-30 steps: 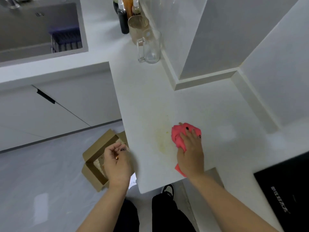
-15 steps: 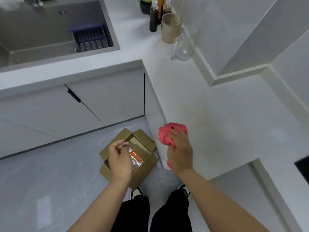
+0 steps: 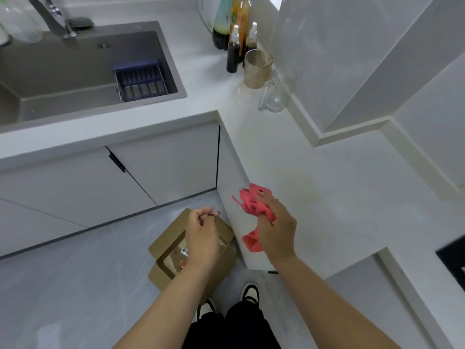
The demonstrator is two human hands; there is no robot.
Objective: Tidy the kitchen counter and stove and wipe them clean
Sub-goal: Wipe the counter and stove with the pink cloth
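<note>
My right hand (image 3: 275, 227) grips a crumpled pink cloth (image 3: 253, 205) at the front edge of the white counter (image 3: 352, 187). A faint yellowish stain (image 3: 299, 182) marks the counter just beyond the cloth. My left hand (image 3: 202, 230) hovers over an open cardboard box (image 3: 161, 248) on the floor, its fingers curled with the tips pinched together; what it holds, if anything, is too small to tell. A corner of the black stove (image 3: 453, 263) shows at the right edge.
A grey sink (image 3: 63, 69) with a blue drain basket (image 3: 141, 79) and tap lies at the back left. Several bottles (image 3: 234, 39), a cloudy jar (image 3: 256, 69) and a clear glass mug (image 3: 274, 94) stand in the counter's corner against the wall. The box holds wrappers and crumbs.
The cloth has swept from the stained middle of the counter to its front edge, beside the box. My view has turned left, bringing the sink in and pushing the stove out.
</note>
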